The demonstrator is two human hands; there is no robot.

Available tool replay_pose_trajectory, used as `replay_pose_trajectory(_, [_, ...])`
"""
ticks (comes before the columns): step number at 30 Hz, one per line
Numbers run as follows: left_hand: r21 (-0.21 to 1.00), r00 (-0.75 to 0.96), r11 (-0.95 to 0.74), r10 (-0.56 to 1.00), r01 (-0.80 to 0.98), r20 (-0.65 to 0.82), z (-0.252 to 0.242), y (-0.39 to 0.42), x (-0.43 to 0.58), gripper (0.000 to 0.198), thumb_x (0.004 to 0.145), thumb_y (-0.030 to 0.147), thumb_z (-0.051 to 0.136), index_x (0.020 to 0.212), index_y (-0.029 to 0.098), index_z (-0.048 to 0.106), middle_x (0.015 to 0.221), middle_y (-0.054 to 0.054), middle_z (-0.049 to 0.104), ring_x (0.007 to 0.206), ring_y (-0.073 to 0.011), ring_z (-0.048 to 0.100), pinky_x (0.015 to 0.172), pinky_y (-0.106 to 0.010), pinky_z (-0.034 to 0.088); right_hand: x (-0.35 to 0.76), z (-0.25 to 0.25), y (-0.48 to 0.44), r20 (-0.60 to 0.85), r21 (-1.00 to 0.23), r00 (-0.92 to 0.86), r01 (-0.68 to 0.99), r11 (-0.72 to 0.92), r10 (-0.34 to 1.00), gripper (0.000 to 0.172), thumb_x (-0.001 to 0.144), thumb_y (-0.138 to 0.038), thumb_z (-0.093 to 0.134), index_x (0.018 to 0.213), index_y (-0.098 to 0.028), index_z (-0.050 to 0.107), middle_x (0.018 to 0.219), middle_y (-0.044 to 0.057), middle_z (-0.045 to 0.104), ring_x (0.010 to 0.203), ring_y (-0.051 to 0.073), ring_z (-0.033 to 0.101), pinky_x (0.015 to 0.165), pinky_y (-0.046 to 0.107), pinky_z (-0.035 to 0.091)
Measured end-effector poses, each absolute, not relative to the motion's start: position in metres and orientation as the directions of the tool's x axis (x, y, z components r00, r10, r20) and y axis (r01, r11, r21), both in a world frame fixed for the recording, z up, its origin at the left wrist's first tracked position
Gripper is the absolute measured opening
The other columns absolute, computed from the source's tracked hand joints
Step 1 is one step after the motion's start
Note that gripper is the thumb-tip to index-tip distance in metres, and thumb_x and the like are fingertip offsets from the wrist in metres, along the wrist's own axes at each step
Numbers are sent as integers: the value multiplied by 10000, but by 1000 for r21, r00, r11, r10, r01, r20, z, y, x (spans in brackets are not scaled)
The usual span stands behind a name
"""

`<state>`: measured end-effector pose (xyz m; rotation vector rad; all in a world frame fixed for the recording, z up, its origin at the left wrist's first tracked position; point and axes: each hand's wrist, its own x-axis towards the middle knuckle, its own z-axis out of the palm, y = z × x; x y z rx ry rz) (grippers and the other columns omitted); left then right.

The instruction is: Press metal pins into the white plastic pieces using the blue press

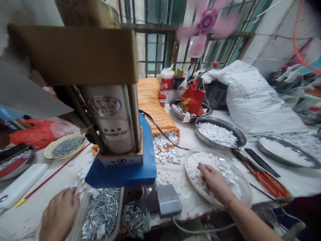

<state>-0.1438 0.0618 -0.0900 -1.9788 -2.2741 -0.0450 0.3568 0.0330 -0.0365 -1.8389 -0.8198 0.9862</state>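
Observation:
My right hand lies palm down in a shallow clear dish full of small white plastic pieces, its fingers curled into the pile. My left hand rests at the near left, at the rim of a tray of small silver metal pins; whether it holds anything is hidden. Between my hands stands a pneumatic press on a blue base.
A grey foot pedal sits at the near edge. Round metal pans of white pieces, orange-handled scissors, a large white sack, an orange sack, a red bag and a pink fan stand beyond.

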Motion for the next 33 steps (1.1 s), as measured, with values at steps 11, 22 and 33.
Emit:
replay_pose_trajectory(11, [-47,-152,157,983,986,102,-88,63,-144,378,900,312,304,1037,126,604,1018,-138,630,947,-297,562,834,-392,414,367,-19,36,-514,-693,54,-614,-377,856,332,955,-382,318,1134,-161,488,1004,144,683,775,190,694,537,249,534])
replay_pose_trajectory(22, [-69,-150,155,986,985,79,-86,63,-142,393,903,319,289,1044,117,595,892,-146,626,926,-308,568,771,-394,430,368,-27,37,-513,-682,56,-633,-367,856,295,898,-215,492,1190,-186,457,1042,127,683,805,197,705,626,287,577])
replay_pose_trajectory(33, [-80,-144,152,984,985,101,-90,63,-144,362,903,323,300,1032,134,579,913,-134,608,938,-298,559,793,-379,412,351,-15,40,-508,-655,43,-668,-353,860,90,816,-124,533,764,-160,596,975,97,704,892,206,684,717,285,564])
